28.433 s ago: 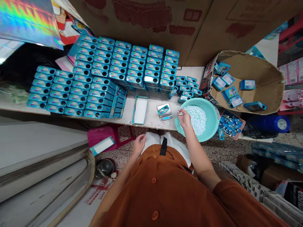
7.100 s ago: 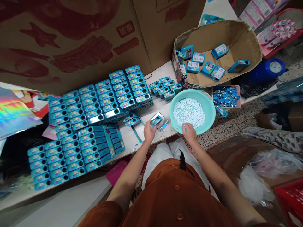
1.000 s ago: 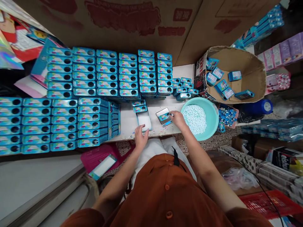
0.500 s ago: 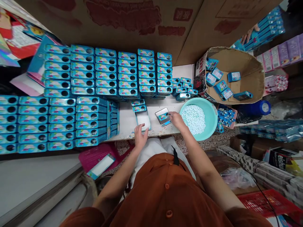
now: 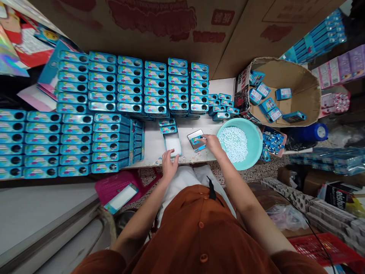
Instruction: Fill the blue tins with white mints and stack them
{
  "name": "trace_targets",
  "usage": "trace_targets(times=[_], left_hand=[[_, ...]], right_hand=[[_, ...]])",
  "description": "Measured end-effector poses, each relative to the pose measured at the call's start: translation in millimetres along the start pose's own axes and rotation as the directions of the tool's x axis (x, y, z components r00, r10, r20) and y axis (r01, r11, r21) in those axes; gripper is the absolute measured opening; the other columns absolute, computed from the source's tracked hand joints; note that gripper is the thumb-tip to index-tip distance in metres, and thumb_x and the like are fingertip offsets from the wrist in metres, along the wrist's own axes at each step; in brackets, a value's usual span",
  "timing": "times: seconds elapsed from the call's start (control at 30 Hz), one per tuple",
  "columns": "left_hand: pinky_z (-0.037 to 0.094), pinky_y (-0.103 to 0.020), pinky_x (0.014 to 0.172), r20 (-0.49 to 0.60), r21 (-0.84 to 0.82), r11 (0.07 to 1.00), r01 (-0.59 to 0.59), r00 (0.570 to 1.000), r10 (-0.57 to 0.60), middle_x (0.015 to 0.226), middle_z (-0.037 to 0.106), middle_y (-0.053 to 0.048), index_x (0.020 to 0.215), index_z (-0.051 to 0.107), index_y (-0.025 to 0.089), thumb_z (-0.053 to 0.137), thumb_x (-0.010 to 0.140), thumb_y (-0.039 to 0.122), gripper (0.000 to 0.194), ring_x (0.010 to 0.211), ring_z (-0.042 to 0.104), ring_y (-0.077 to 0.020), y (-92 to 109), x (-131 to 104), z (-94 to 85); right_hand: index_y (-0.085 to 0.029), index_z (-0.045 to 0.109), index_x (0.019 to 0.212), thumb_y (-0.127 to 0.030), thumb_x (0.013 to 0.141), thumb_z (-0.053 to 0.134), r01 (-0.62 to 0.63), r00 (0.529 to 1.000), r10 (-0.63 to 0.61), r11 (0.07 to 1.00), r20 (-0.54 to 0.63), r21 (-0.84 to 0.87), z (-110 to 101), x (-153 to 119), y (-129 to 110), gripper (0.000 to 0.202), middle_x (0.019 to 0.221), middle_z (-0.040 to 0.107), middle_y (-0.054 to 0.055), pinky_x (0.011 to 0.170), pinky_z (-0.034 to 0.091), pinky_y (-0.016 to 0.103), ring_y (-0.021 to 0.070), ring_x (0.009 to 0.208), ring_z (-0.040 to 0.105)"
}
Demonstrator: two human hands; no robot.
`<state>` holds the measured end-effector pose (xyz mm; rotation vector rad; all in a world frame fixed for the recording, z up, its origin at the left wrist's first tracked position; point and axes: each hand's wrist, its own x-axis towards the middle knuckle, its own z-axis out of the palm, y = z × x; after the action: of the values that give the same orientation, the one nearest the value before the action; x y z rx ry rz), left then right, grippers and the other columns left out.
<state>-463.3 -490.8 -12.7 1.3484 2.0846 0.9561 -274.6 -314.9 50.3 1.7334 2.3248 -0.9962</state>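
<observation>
Rows of stacked blue tins (image 5: 114, 95) are seen packed across the back and left of the bench (image 5: 155, 146). A small cluster of the same tins (image 5: 221, 104) is laid near the torn cardboard box (image 5: 306, 89), in which a few more are scattered loose. Large brown cartons (image 5: 171, 26) are propped behind it all. A pink tray of blue caps (image 5: 273, 140) is tucked just beside the box. Down on the floor, a pink stool (image 5: 119, 186) is spotted, and a red crate (image 5: 322, 247) at lower right.
</observation>
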Motion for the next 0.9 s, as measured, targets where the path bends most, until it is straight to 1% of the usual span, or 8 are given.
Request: trace_targets(times=[0.1, 0.2, 0.33, 0.43, 0.57, 0.7, 0.8, 0.9], left_hand=[[0.043, -0.042, 0.096, -0.003, 0.006, 1.000, -0.006, 1.000, 0.006, 0.108, 0.063, -0.011, 0.113, 0.054, 0.019, 0.053, 0.089, 0.035, 0.029, 0.107, 0.054, -0.0247, 0.1, -1.8, -0.1], [0.042, -0.042, 0.097, -0.004, 0.009, 1.000, 0.002, 1.000, -0.002, 0.108, 0.063, -0.011, 0.113, 0.054, 0.019, 0.053, 0.088, 0.035, 0.029, 0.109, 0.054, -0.0252, 1.2, -3.0, -0.1], [0.042, -0.043, 0.097, 0.005, -0.005, 1.000, 0.005, 1.000, -0.005, 0.109, 0.062, -0.010, 0.113, 0.054, 0.020, 0.053, 0.088, 0.035, 0.029, 0.109, 0.053, -0.0253, 4.1, -1.7, 1.9], [0.042, -0.043, 0.098, 0.003, -0.018, 1.000, -0.015, 1.000, 0.015, 0.109, 0.062, -0.010, 0.113, 0.054, 0.020, 0.054, 0.088, 0.034, 0.029, 0.109, 0.054, -0.0252, 9.2, 5.1, 5.5], [0.041, -0.042, 0.098, -0.007, -0.034, 0.998, -0.044, 0.999, 0.044, 0.108, 0.062, -0.010, 0.112, 0.055, 0.020, 0.053, 0.088, 0.034, 0.028, 0.108, 0.054, -0.0250, 23.2, 22.9, 10.2], [0.042, -0.042, 0.097, -0.008, -0.015, 0.998, -0.065, 0.998, 0.065, 0.107, 0.062, -0.010, 0.111, 0.055, 0.020, 0.052, 0.088, 0.036, 0.028, 0.108, 0.054, -0.0250, 39.7, 40.2, 12.4], [0.042, -0.042, 0.097, 0.018, 0.002, 0.995, -0.095, 0.995, 0.095, 0.108, 0.062, -0.009, 0.111, 0.055, 0.020, 0.051, 0.088, 0.037, 0.028, 0.109, 0.054, -0.0251, 48.6, 47.6, 13.2], [0.041, -0.042, 0.098, 0.048, 0.016, 0.989, -0.146, 0.988, 0.145, 0.109, 0.062, -0.010, 0.112, 0.054, 0.020, 0.052, 0.088, 0.038, 0.030, 0.109, 0.053, -0.0256, 55.6, 53.1, 15.1]], right_hand=[[-0.022, 0.067, 0.107, -0.037, 0.086, 0.060, -0.005, 1.000, 0.004, 1.000, -0.022, -0.023, 0.2, -0.7, -0.5, 0.026, 0.078, 0.071, 0.007, 0.071, 0.042, 0.028, 0.0219, 0.075, 0.064], [-0.022, 0.061, 0.107, -0.038, 0.087, 0.057, 0.000, 0.998, -0.002, 1.000, -0.061, -0.027, -1.4, -2.4, -1.3, 0.026, 0.067, 0.064, 0.002, 0.063, 0.037, 0.026, 0.0195, 0.066, 0.060], [-0.022, 0.058, 0.095, -0.043, 0.088, 0.052, 0.004, 0.990, 0.003, 0.999, -0.142, 0.049, -4.7, -6.9, 4.5, 0.022, 0.061, 0.056, -0.002, 0.059, 0.032, 0.024, 0.0165, 0.058, 0.052], [-0.022, 0.056, 0.084, -0.046, 0.089, 0.048, -0.007, 0.975, 0.038, 0.990, -0.218, 0.144, -8.1, -16.2, 17.8, 0.026, 0.061, 0.054, -0.002, 0.059, 0.030, 0.023, 0.0151, 0.058, 0.050], [-0.022, 0.052, 0.074, -0.051, 0.088, 0.045, -0.038, 0.954, 0.109, 0.968, -0.279, 0.248, -12.8, -42.9, 44.7, 0.033, 0.064, 0.055, -0.001, 0.060, 0.031, 0.023, 0.0137, 0.059, 0.049], [-0.022, 0.047, 0.065, -0.055, 0.087, 0.043, -0.130, 0.941, 0.208, 0.950, -0.267, 0.283, -12.7, -80.8, 73.7, 0.040, 0.057, 0.050, -0.002, 0.058, 0.029, 0.024, 0.0128, 0.055, 0.044], [-0.022, 0.043, 0.059, -0.058, 0.085, 0.042, -0.188, 0.926, 0.276, 0.929, -0.257, 0.320, -7.8, -107.5, 92.7, 0.045, 0.053, 0.046, -0.002, 0.058, 0.029, 0.025, 0.0127, 0.054, 0.040], [-0.022, 0.043, 0.056, -0.062, 0.082, 0.043, -0.234, 0.903, 0.349, 0.889, -0.250, 0.394, -1.1, -127.8, 106.8, 0.048, 0.051, 0.045, -0.002, 0.058, 0.031, 0.026, 0.0132, 0.055, 0.040]])
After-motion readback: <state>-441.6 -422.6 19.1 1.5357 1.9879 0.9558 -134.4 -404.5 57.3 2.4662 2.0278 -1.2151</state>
